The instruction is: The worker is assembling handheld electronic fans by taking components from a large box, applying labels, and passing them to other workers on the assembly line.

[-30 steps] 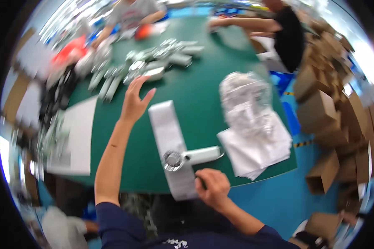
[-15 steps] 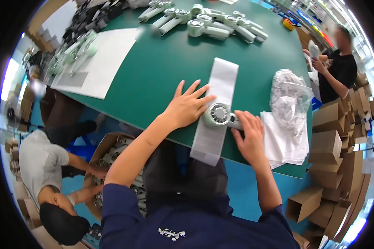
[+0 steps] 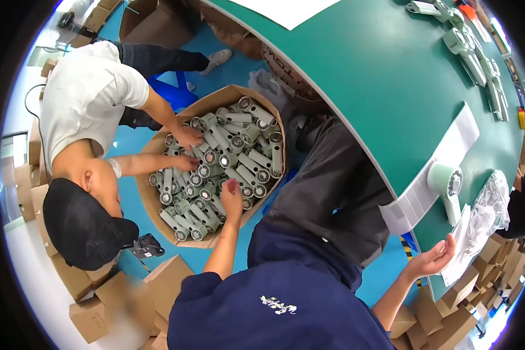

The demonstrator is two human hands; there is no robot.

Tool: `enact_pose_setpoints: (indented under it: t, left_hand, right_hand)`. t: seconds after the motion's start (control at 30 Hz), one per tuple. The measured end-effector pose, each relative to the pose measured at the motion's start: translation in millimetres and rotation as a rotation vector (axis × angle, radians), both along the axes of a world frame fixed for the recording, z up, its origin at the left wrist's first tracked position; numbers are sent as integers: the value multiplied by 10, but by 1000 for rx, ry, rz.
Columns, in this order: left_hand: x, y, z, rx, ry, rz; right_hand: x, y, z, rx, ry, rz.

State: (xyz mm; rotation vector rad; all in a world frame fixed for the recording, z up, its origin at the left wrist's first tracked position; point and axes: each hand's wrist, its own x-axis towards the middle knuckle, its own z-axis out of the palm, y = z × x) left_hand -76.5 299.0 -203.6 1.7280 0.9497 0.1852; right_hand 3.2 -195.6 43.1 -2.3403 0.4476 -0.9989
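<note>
My left hand (image 3: 231, 200) is over the near right part of a large cardboard box (image 3: 214, 96) filled with pale green handheld fans (image 3: 219, 137). Its fingers are foreshortened against the fans, so their grip does not show. My right hand (image 3: 430, 259) is raised palm up by the table's near edge, fingers stretched out, holding nothing. Beyond it, a pale green handheld fan (image 3: 443, 178) lies untouched on a white paper strip (image 3: 411, 204). The strip's near end hangs over the table edge. White paper sheets (image 3: 458, 248) and clear plastic bags (image 3: 489, 201) lie close to my right hand.
Across the box, a person in a white shirt (image 3: 87, 93) has both hands among the fans. The green table (image 3: 391, 87) holds more fans (image 3: 466, 55) at its far side. Cardboard boxes (image 3: 449, 324) are stacked right, others (image 3: 166, 283) stand lower left.
My view has swung left toward the box. My left hand has left the fan on the table and moved over the box. My right hand has let go of that fan's handle.
</note>
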Motion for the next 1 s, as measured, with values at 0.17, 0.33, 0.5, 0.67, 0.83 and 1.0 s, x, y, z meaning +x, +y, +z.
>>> enact_pose_setpoints:
  t: [0.17,0.33,0.5,0.67,0.83,1.0]
  left_hand:
    - [-572,454,-1064,544,479,-320]
    - [-514,461,-1760,545,387,-111]
    - [-479,1071,-2544,460,256,-342]
    - [77,344,-1932,256,801,-52]
    - [155,110,-1776,270,697,134]
    - [-70,429,-2120,52,633,245]
  right_hand:
    - [128,99,-127,-214,35,-3]
    - [116,29,-92,-319,81,22]
    - [238,54,-153,-220,86,-18]
    - [184,40,-108,-279,101,-62]
    - [154,33,-106,-294,129,-95]
    - [198,34,-98,-263,129,-40]
